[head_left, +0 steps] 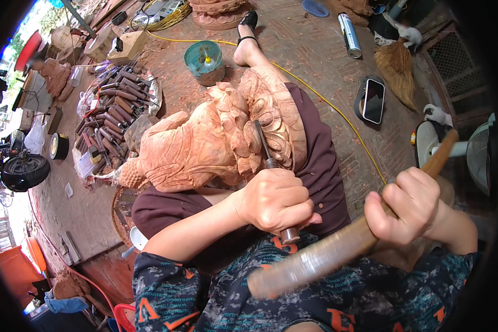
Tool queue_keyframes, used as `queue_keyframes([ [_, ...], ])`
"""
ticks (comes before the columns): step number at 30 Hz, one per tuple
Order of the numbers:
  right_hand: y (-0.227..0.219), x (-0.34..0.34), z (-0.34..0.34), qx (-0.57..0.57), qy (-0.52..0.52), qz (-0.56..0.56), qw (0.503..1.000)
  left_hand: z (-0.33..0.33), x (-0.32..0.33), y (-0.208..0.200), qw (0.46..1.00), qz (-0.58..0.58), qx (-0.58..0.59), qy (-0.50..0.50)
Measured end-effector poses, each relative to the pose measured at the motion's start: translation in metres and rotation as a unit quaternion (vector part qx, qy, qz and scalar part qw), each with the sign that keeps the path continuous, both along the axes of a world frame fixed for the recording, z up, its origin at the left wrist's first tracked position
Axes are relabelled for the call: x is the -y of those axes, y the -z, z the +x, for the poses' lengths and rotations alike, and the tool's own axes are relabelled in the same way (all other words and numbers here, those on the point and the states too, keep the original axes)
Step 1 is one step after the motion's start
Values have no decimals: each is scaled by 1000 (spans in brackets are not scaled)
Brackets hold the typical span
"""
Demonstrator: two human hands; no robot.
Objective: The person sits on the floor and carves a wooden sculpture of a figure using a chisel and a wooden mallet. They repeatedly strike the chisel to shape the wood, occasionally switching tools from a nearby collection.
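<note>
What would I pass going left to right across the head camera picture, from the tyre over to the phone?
Black tyre → roll of black tape → tray of chisels → wooden carving → left hand on a chisel → phone.

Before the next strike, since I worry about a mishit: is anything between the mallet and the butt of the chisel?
Nothing visible. The right hand holds the wooden mallet close beside the chisel, whose butt sticks out below the left hand. The gap between them looks open. The chisel tip rests on the wood carving.
</note>
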State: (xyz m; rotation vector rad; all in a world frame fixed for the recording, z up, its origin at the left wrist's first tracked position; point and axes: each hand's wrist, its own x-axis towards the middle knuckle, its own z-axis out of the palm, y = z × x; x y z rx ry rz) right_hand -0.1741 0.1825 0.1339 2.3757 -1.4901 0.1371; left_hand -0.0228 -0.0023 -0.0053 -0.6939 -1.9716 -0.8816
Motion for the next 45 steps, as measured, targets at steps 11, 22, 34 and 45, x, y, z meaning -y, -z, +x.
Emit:
queue_keyframes([
  [11,-17,17,-18,-38,-85,-35,995,0,0,7,999,-19,-15,-24],
  [22,-12,7,-30,-34,-21,-40,998,1,8,-22,992,4,-78,-100],
  [34,21,-10,-32,95,10,-81,992,-5,-10,-11,996,40,-27,-77],
  [45,54,-26,-43,156,-2,-125,980,-13,-21,0,994,27,-39,-96],
])
